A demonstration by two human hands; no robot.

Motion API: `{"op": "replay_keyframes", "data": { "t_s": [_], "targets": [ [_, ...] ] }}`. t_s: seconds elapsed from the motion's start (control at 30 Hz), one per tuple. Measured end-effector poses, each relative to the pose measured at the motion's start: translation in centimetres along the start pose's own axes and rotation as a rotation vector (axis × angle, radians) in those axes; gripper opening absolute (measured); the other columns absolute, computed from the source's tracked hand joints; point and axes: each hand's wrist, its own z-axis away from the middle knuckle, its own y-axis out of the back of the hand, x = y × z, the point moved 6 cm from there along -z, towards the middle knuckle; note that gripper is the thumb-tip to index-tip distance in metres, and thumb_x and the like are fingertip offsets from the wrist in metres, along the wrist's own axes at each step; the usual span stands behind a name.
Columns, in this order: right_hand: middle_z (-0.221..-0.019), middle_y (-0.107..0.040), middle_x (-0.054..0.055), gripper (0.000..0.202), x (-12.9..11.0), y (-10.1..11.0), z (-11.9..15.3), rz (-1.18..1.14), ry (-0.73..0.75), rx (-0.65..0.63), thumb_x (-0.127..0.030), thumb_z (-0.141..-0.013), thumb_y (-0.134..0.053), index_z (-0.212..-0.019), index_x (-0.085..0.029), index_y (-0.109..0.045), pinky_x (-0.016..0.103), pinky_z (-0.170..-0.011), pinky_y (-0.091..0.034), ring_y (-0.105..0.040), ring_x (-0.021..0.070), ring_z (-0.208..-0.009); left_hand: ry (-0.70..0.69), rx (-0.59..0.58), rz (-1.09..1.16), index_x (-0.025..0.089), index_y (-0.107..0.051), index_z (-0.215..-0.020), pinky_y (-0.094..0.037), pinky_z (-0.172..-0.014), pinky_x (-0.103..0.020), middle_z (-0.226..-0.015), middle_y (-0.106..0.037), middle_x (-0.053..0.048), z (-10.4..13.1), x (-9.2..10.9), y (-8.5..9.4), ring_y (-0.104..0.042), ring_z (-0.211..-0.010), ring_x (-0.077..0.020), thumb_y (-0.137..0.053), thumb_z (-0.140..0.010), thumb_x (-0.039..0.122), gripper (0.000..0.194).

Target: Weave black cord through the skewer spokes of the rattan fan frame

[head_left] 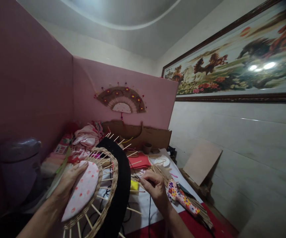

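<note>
My left hand [73,175] grips a half-round craft fan by its white dotted fabric centre [83,190]. Wooden sticks radiate from that centre through braided straw bands [114,178], and their tips stick out past a wide black band [123,185]. The fan is tilted, with its curved edge to the right. Just right of the stick tips, my right hand [155,188] is closed in a pinch on a thin black cord [149,211]. One stretch of the cord runs up toward the fan; another hangs below the hand.
A finished-looking fan [123,99] hangs on the pink panel. On the table lie red sheets [140,160], a yellow piece [134,185], a white round item [164,161] and a flower-patterned object [182,198]. Pink cloth [88,134] is piled at the back left, near a lidded bin [20,168].
</note>
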Motion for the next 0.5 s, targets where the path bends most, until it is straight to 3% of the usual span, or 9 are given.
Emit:
{"op": "replay_keyframes", "data": {
  "t_s": [0.13, 0.5],
  "targets": [
    [-0.053, -0.044, -0.001, 0.022, -0.7, -0.5, 0.3, 0.137, 0.098, -0.021, -0.024, -0.08, -0.054, -0.06, -0.016, -0.06, 0.025, -0.051, -0.029, -0.04, 0.0105, -0.052, 0.004, 0.036, -0.001, 0.013, -0.064, -0.077, -0.048, -0.044, -0.02, -0.061, -0.068, -0.003, -0.1, 0.0, 0.2, -0.06, -0.046, -0.0136, -0.066, -0.066, 0.016, 0.011],
    [-0.054, -0.046, -0.002, 0.009, -1.6, -1.2, 1.3, 0.292, 0.318, -0.053, -0.014, -0.077, -0.055, -0.08, -0.016, -0.064, 0.025, -0.053, -0.032, -0.042, 0.0108, -0.051, 0.003, 0.104, 0.068, 0.013, -0.063, -0.073, -0.048, -0.044, -0.02, -0.055, -0.064, 0.0, -0.3, -0.2, 0.3, -0.058, -0.044, -0.0126, -0.062, -0.068, 0.011, 0.005]
  ]
}}
